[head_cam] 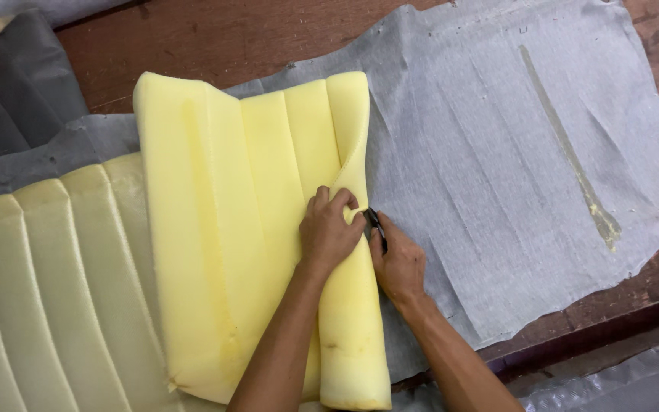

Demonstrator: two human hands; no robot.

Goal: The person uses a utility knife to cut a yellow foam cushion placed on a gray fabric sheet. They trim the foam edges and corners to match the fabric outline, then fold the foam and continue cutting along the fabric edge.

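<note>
Head view showed your left hand (329,230) pinching the right-hand edge of the yellow foam (245,229), fingers closed on the outermost channel and folding it up and inward. Your right hand (398,263) was wrapped shut around a small dark tool (375,225), probably a blade, though its tip was hidden against the foam. The tool met the foam just beside your left fingertips, at the fold.

The foam lay across the grey fabric (497,152), which was spread over the wooden table (192,38). A second, paler quilted panel (40,290) sat to the left, partly under the foam. A pale glue streak (573,175) ran down the fabric, well apart from both hands.

The step in hand appeared to be trimming or parting the outer foam channel along its seam. The next move called for a steady pull on the lifted edge, with the tool kept low in the seam and your left fingers clear of its path.
</note>
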